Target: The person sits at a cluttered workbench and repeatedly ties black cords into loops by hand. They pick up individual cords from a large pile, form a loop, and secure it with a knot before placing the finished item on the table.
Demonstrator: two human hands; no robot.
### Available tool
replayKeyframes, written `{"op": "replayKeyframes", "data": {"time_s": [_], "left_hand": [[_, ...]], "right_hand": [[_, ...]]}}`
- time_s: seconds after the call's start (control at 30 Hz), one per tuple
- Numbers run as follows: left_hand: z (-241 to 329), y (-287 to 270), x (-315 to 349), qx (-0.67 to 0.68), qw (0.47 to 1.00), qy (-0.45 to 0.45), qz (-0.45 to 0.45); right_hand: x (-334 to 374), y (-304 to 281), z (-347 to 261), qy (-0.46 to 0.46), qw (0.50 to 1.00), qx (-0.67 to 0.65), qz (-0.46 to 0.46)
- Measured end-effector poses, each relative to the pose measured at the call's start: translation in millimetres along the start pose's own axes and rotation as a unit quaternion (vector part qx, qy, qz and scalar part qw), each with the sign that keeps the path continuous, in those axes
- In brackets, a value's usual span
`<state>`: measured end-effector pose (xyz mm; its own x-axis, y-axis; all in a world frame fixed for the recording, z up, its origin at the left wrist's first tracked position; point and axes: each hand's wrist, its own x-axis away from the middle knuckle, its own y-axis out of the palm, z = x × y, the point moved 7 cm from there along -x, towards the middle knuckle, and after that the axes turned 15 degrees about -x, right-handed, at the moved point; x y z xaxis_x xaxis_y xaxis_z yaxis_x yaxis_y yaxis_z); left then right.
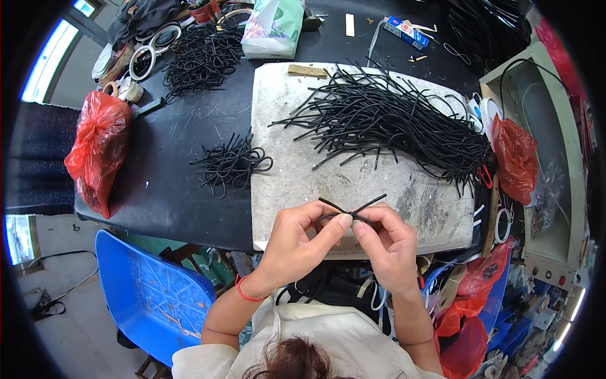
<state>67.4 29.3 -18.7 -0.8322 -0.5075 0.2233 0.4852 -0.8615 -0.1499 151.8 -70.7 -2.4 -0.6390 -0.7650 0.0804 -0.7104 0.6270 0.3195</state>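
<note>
Over the near edge of a worn pale board (284,174), both hands pinch one thin black cord (369,203). It is looped like a bow, with two ends crossing and sticking up. My left hand (308,239) grips the loop on the left between thumb and fingertips. Thumb and fingers of my right hand (386,243) close on the cord just right of the crossing. A big bundle of loose black cord lengths (391,120) spreads over the board beyond my hands. Left of the board lies a small pile of looped black cords (230,163).
A larger heap of black cords (202,60) lies at the back left, by a floral tissue pack (274,28). Red plastic bags (101,148) stand at both sides. A blue plastic tub (148,294) sits below the table's left edge. A metal frame (549,170) rises at right.
</note>
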Motion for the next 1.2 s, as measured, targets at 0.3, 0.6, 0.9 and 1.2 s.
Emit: {"op": "replayKeyframes", "data": {"time_s": [0.3,0.6,0.9,1.2], "left_hand": [[-4.8,0.3,-0.7,0.018,0.997,-0.052,-0.063],[6.9,9.5,5.0,-0.106,0.986,0.113,0.061],[-0.3,5.7,-3.3,0.127,0.991,-0.021,-0.032],[-3.0,-2.8,-2.6,0.255,0.958,-0.107,-0.078]], "right_hand": [[-3.1,-5.4,0.8,0.065,0.997,-0.007,-0.043],[-7.6,-2.4,-9.3,-0.08,0.983,0.131,0.102],[-11.9,-16.4,10.2,0.024,0.996,0.026,0.08],[-7.8,-25.8,22.3,0.109,0.986,-0.101,0.081]]}}
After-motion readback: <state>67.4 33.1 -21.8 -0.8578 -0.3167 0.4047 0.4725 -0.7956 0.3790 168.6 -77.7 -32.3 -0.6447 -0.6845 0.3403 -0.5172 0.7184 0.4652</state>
